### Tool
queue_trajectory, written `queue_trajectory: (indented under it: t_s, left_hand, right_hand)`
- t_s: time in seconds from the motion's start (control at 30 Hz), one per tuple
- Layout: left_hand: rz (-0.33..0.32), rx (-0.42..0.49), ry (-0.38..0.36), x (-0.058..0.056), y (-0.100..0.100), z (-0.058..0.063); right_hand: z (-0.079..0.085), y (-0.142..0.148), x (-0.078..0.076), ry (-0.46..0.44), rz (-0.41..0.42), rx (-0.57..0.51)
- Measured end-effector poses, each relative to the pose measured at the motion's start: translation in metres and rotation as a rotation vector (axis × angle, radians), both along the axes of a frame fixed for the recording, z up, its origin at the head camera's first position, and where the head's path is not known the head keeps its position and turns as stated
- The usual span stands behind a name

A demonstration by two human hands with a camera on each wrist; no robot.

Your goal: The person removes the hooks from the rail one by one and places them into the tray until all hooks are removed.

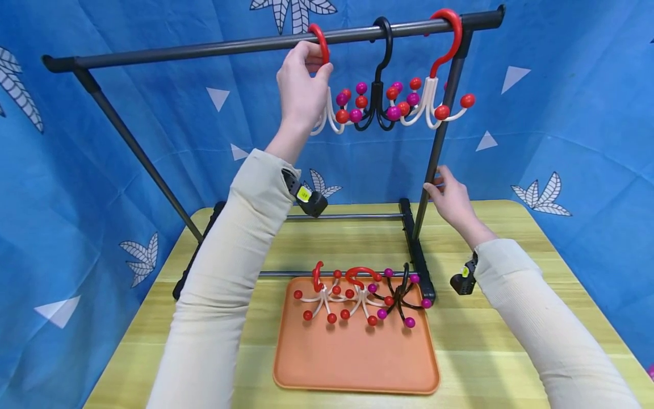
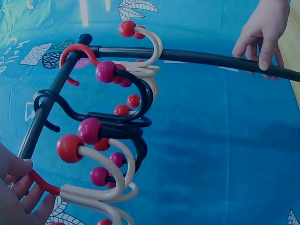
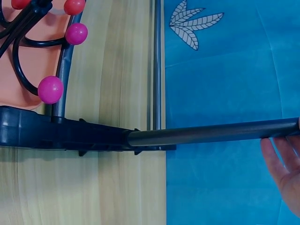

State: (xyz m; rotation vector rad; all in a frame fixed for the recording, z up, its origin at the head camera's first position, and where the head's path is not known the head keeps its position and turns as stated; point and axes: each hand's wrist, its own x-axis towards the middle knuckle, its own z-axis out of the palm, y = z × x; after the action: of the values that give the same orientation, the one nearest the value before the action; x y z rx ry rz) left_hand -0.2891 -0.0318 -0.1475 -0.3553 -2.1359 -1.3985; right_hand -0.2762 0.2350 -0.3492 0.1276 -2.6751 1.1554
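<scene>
Up at the top rail (image 1: pixel 204 51) of a dark garment rack, my left hand (image 1: pixel 304 85) pinches the red hook of a white claw hanger (image 2: pixel 89 193) with red ball tips. That hook loops over the rail. To its right hang a black claw hanger (image 1: pixel 377 91) with magenta balls and another red-hooked white claw hanger (image 1: pixel 431 85). Neighbouring prongs overlap, so contact between them is hard to judge. Lower down, my right hand (image 1: pixel 452 199) holds the rack's right upright (image 3: pixel 211 133), thumb and fingers about the pole.
An orange tray (image 1: pixel 352 363) lies on the wooden table (image 1: pixel 475 352). Towards its back edge sit two red-hooked white hangers and a black hanger (image 1: pixel 400 292). The rack's base bar (image 1: pixel 276 274) runs behind the tray. A blue patterned cloth (image 1: pixel 168 136) surrounds the table.
</scene>
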Motion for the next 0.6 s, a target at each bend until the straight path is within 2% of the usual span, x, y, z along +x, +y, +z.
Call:
queue_trajectory:
  t_s: [0.33, 0.6]
  left_hand:
    - [0.025, -0.019, 0.063, 0.003, -0.018, 0.005]
    - [0.052, 0.058, 0.108, 0.007, -0.032, 0.011]
  right_hand:
    - [0.001, 0.001, -0.001, -0.001, -0.012, 0.007]
    - [0.001, 0.001, -0.002, -0.014, -0.012, 0.006]
